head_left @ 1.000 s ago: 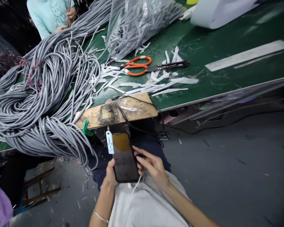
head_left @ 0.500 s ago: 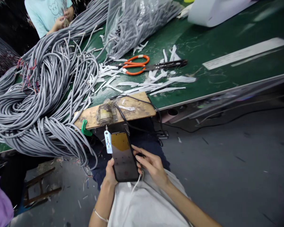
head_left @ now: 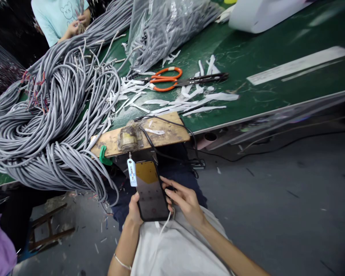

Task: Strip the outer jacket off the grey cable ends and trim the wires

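Note:
A smartphone (head_left: pixel 151 191) with a yellow-and-grey screen lies upright over my lap, a white cable hanging from its lower end. My left hand (head_left: pixel 135 210) is closed around its left side, the thumb along the edge. At the phone's right edge is my right hand (head_left: pixel 184 199), fingers bent and pressed against it; a small dark patch between the fingers cannot be made out. A light-blue tag (head_left: pixel 131 173) hangs by the phone's upper left corner, below a wooden board (head_left: pixel 169 130). A worn, yellowish taped lump (head_left: pixel 128 140) sits on that board.
Coiled grey cables (head_left: pixel 60 96) cover the green table's left side. Orange-handled scissors (head_left: pixel 165 78) lie among white strips (head_left: pixel 195 100). Behind them stands a clear bag (head_left: pixel 172 30) of grey pieces. A green clamp (head_left: pixel 104 155) grips the board. Across the table, a person (head_left: pixel 61 19) holds thin strands.

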Demonstrator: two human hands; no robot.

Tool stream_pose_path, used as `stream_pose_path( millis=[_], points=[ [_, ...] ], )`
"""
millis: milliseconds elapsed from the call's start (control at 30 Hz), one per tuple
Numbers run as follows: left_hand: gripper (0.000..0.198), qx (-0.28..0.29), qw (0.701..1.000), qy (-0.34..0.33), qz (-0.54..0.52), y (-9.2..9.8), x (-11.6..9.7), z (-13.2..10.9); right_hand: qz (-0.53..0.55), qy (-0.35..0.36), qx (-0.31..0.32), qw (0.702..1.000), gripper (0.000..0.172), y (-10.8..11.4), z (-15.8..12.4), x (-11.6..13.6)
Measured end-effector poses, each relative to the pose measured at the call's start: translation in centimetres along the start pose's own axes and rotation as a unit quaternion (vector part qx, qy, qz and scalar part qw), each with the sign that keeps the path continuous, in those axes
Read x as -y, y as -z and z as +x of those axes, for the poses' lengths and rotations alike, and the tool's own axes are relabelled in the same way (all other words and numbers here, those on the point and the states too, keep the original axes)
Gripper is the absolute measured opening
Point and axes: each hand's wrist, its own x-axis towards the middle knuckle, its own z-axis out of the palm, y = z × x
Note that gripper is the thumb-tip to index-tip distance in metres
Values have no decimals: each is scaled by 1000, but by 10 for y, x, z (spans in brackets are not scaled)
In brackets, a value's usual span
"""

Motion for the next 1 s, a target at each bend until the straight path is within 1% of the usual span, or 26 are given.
stream_pose_path(
  millis=[200,300,367,433,500,600,633,733,800,867,933,1000],
  points=[
    [56,35,999,14,-8,-3,-2,0,-8,7,0,1000,39,3,0,-3],
    [58,32,999,5,3,-1,-1,-1,-42,20,7,999,39,5,1,-4],
    [58,24,1000,0,12,3,2,-3,-77,39,12,996,37,5,3,-4],
    [56,20,999,7,25,11,6,-6,-123,80,11,989,33,4,7,-3],
    [52,19,999,19,40,21,11,-9,-179,134,8,975,28,2,12,0],
    [45,-18,998,-16,50,39,15,-14,-254,184,13,949,25,2,19,10],
    [46,-19,998,-21,60,44,14,-16,-272,192,15,943,25,2,20,14],
    [59,-2,993,-20,120,58,7,-22,-296,207,14,932,28,2,22,29],
    [67,8,984,-23,176,65,-1,-28,-300,217,12,929,29,1,21,39],
    [79,19,969,-40,245,70,-8,-35,-308,231,10,923,28,1,18,46],
    [91,39,944,-59,323,70,-15,-43,-323,255,5,911,25,6,12,50],
    [97,57,911,-72,402,68,-21,-53,-338,279,3,899,20,20,5,50]
  ],
)
